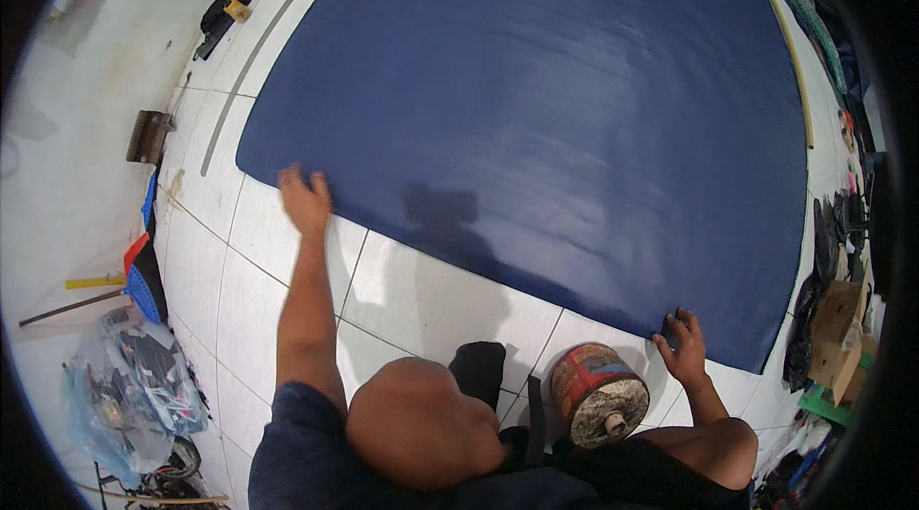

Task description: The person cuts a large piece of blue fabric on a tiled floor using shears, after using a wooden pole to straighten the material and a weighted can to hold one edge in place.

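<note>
A large dark blue sheet [536, 108], smooth and slightly glossy, lies spread over the white tiled floor. At its near left edge, my left hand [306, 201] rests with fingers apart, the fingertips on the border close to the rounded left corner. My right hand [683, 349] touches the near edge toward the right corner, its fingers spread and a little bent. Between my legs and just left of my right hand stands a worn round tin [598, 393] with a stained top and a short stub on it. Faint ripples cross the sheet's middle and right side.
Left of the sheet lies a long grey strip [235, 94], with a yellow roll [236, 10] on black cloth farther off. A pale yellow strip [790, 51] runs along the right edge. Bagged items [129, 386] sit at lower left; a cardboard box [836, 333] stands at right.
</note>
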Demonstrator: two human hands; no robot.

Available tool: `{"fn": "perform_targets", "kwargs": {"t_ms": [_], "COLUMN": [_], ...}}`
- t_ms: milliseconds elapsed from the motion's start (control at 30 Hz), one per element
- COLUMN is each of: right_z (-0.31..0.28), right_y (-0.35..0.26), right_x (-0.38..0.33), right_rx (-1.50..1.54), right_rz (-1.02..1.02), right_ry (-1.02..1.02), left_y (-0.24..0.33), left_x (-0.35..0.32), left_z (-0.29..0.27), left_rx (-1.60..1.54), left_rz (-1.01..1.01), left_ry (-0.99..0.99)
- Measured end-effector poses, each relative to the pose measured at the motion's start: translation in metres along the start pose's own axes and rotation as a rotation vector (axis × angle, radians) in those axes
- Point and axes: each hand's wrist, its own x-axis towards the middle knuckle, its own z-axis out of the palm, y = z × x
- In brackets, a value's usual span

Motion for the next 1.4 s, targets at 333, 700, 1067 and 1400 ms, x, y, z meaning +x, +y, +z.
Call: {"fn": "perform_targets", "kwargs": {"t_ms": [333,700,1067,1400], "right_z": [-0.02,-0.059,-0.07,-0.077], "right_y": [-0.003,-0.113,-0.092,-0.058], "right_x": [0.014,-0.029,-0.028,0.038], "right_rx": [-0.034,0.092,0.231,0.112], "right_rz": [-0.071,-1.12,-0.821,-0.508], "right_ry": [-0.092,-0.346,0.157,0.524], "left_y": [0.244,0.251,0.252,0.256], "left_x": [-0.188,-0.195,-0.191,-0.189], "left_z": [-0.068,-0.069,-0.071,-0.067], "left_rx": [-0.508,-0.446,-0.411,-0.397], "left_rz": [0.764,0.775,0.796,0.785], "left_ry": [-0.666,-0.627,-0.621,-0.672]}}
